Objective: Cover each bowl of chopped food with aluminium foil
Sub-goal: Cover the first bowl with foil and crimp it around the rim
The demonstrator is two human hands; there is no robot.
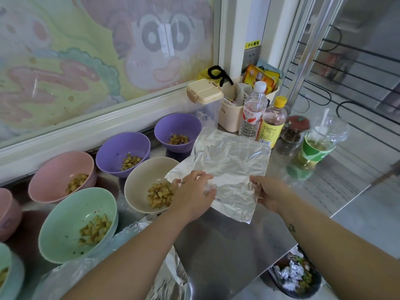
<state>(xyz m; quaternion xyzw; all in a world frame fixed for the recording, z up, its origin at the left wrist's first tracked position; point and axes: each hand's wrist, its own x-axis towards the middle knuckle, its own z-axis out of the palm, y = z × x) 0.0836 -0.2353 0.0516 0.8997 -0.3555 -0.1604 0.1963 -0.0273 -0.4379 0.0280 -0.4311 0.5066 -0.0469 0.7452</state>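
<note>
Left hand (192, 197) grasps foil sheet (229, 161) at left corner, right hand (269, 194) pinches right edge; corner overlaps rim of beige bowl (138, 182) holding chopped food (158, 195).

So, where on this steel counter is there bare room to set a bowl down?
Bare stainless steel counter lies near the front edge, below the crinkled aluminium foil sheet, and to its right, before the green-sleeved clear plastic cup. Crowded: pastel plastic bowls fill the left; bottles pack the back corner.
</note>
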